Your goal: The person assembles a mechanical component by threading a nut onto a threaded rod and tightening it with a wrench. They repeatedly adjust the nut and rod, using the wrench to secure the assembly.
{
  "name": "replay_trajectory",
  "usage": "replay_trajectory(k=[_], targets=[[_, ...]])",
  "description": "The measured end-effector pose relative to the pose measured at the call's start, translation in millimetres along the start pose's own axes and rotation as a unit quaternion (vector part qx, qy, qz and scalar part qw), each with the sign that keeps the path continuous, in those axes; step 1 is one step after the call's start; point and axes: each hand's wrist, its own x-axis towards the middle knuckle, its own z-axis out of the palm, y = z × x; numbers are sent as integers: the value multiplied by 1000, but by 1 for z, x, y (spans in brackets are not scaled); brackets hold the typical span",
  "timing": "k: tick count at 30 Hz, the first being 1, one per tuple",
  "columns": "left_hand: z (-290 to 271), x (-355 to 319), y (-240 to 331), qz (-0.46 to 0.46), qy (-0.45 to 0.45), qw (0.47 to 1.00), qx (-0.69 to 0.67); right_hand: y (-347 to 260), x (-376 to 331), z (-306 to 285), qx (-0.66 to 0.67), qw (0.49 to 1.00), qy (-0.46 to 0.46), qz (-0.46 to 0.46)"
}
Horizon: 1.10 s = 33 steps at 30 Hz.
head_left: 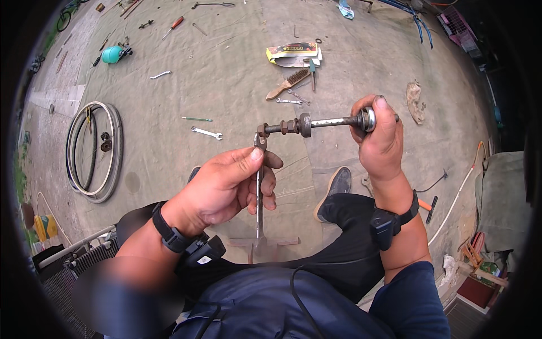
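Note:
My left hand (223, 186) is closed around the shank of a steel wrench (259, 198), thumb lying near its upper end. The wrench's upper jaw meets a rusty nut (262, 130) at the left end of a threaded wheel axle (331, 121). More nuts and a dark round collar (305, 125) sit along the axle. At the axle's other end, my right hand (381, 138) grips it by a shiny round cap (368, 119), with fingers partly hidden behind. The axle is held nearly level above the ground sheet.
Bicycle tyres and a rim (107, 164) lie at left. Combination wrenches (207, 133), a wire brush (289, 83), a printed packet (293, 53), a screwdriver (173, 27) and a teal round object (112, 55) are spread on the sheet (226, 96). An orange-handled tool (426, 206) lies at right.

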Motion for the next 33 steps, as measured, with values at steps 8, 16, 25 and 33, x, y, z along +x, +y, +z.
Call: replay_trajectory(k=[8,16,25,33], targets=[[-2,0,1,6,-26,999,-40,1,-3,-2,-55,996,-42,-53],[13,-5,3,140,47,973,175,9,2,15,266,953,-46,136],[-17,-5,37,342,137,581,726,16,4,18,318,912,-90,244],[8,-13,13,33,27,963,266,10,8,2,213,974,-20,73]])
